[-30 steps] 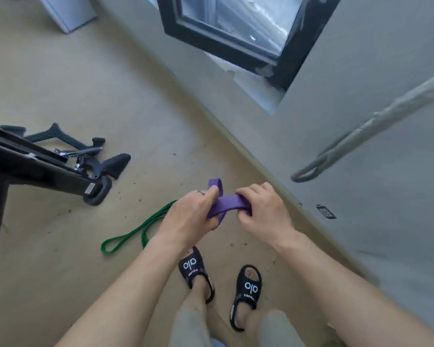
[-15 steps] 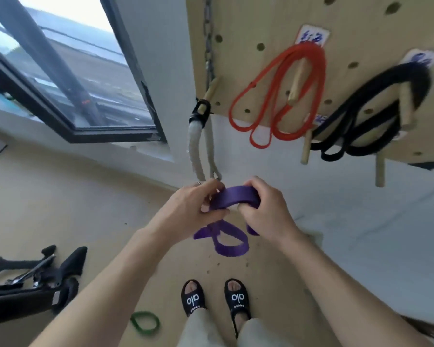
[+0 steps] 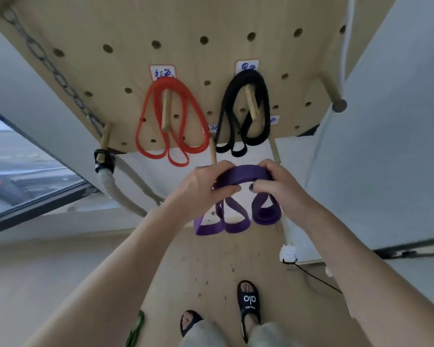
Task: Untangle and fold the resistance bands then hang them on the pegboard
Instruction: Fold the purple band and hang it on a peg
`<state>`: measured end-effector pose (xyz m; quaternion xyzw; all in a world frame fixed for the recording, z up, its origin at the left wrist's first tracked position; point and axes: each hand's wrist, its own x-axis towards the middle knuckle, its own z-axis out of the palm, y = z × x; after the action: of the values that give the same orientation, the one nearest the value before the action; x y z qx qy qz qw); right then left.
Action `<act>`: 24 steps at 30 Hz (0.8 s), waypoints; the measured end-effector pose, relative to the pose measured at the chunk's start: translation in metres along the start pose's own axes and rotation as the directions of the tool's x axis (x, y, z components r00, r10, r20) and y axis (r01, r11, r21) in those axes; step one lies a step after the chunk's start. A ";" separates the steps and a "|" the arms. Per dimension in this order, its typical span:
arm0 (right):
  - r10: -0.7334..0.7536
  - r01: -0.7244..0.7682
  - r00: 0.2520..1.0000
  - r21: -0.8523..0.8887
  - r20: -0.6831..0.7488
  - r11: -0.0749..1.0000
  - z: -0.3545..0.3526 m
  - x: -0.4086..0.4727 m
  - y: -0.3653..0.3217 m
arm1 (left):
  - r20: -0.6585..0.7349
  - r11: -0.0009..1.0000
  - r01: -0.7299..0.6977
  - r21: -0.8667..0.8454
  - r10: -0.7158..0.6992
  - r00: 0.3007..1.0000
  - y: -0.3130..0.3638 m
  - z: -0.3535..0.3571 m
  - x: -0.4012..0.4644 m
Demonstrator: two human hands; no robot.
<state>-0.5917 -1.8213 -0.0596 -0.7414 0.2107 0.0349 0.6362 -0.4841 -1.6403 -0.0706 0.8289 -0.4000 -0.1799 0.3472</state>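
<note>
Just below the pegboard (image 3: 186, 26), the left hand (image 3: 198, 189) and right hand (image 3: 278, 186) each pinch the folded purple band (image 3: 241, 175), stretching its top into an open arch, likely to slip over a free peg (image 3: 212, 152).

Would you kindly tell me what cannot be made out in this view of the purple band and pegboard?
- Head view: label writing, too blurred to read.
- Peg below the red band: its tip is hidden by the left hand.
- Green band: cut off by the bottom edge.
</note>
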 end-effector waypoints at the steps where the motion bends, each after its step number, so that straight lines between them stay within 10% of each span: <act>1: 0.009 -0.009 1.000 0.046 -0.010 0.999 -0.009 0.001 -0.001 | 0.006 1.000 -0.022 0.003 0.022 1.000 0.007 0.001 0.010; 7: -0.014 0.064 0.969 0.196 -0.246 0.979 -0.048 0.021 0.002 | 0.015 0.999 -0.030 0.026 0.030 0.999 0.035 0.017 0.056; 24: 0.073 0.020 0.936 0.258 -0.345 0.966 -0.087 0.087 0.045 | -0.072 0.977 0.195 -0.085 -0.201 0.977 0.025 0.057 0.120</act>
<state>-0.5474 -1.9322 -0.1133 -0.6437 0.3338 -0.1175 0.6786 -0.4564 -1.7703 -0.0946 0.8571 -0.2937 -0.1956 0.3754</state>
